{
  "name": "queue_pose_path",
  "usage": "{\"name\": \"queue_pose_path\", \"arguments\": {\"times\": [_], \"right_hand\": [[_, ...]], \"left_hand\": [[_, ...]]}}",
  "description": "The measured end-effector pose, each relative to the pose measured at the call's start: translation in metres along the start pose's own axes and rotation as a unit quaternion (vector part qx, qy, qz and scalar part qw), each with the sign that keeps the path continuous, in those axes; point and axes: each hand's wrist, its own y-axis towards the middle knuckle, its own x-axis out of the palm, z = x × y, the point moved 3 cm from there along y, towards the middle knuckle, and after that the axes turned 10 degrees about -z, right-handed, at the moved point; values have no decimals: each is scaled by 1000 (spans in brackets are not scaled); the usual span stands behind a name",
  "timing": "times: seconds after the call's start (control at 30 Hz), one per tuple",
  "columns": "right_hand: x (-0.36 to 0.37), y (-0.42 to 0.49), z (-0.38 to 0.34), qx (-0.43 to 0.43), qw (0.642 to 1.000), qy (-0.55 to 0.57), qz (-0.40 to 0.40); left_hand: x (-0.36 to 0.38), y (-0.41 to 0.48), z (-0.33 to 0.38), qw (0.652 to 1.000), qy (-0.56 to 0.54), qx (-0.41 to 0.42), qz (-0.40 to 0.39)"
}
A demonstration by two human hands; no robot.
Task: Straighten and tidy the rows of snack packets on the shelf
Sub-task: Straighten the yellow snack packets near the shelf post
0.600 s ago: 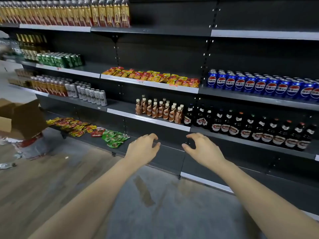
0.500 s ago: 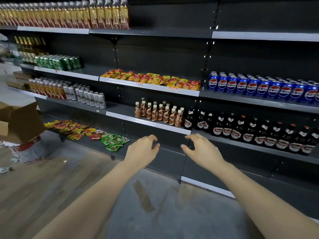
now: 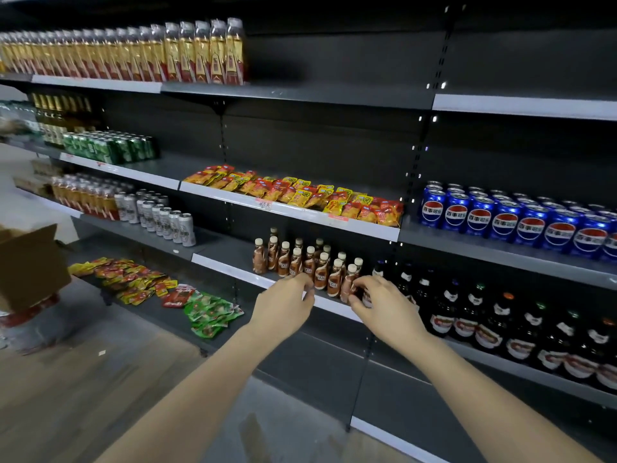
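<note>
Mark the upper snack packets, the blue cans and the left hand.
upper snack packets (image 3: 299, 197): head view, middle of the row
blue cans (image 3: 530, 227): head view, a front can's label
left hand (image 3: 283, 306): head view, back of hand

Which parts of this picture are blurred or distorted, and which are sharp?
Head view: the left edge is smeared, blurring the cardboard box and the floor near it; the snack packets and small brown bottles in the middle are sharp; shelf edges bow from the wide-angle lens; the upper right is dim.

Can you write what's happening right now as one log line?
left hand, right hand: at front brown bottles, grip unclear | snack packets: shelf above, jumbled, untouched
</note>
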Motion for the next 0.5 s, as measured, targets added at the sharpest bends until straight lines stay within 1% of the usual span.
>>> {"name": "queue_pose_path", "arguments": {"times": [0.2, 0.5], "right_hand": [[1, 71, 15, 2, 1000, -14, -5], [19, 188, 19, 21, 1000, 4, 23]], "left_hand": [[4, 72, -14, 1000, -9, -2, -2], [-1, 195, -57, 999, -6, 35, 8]]}}
